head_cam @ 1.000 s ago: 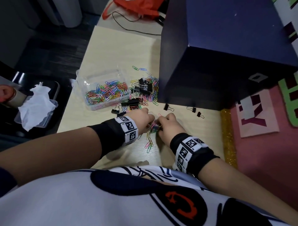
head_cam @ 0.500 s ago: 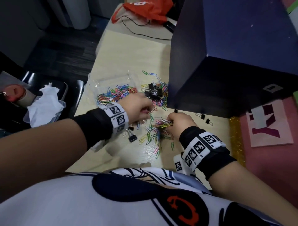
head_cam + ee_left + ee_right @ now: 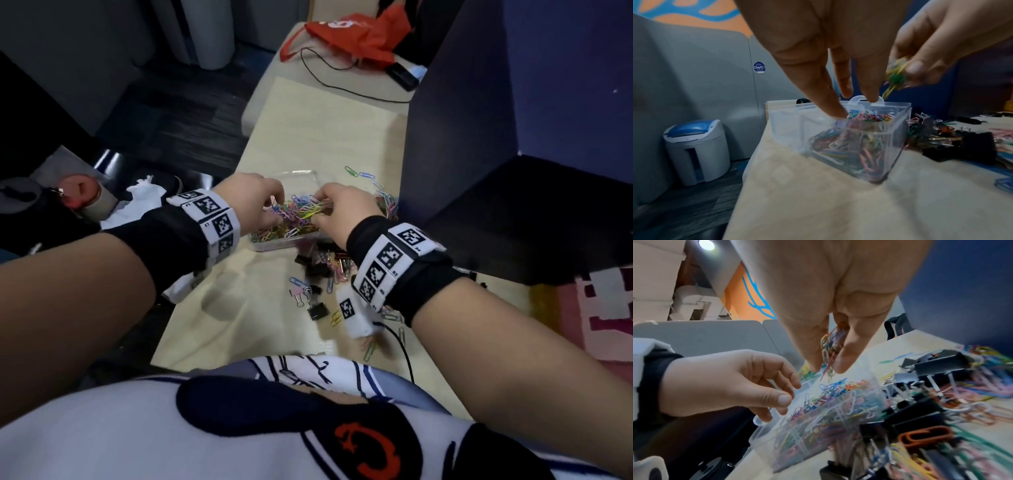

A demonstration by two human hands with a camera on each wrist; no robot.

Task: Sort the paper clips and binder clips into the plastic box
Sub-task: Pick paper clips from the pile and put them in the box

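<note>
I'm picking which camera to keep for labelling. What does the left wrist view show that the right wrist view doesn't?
Only the left wrist view shows the box's handle, its empty compartment and a grey bin on the floor. Only the right wrist view shows binder clips up close, with wire arms clear. Both show the plastic box of paper clips, the left hand above it, and the right hand pinching a bunch.
</note>
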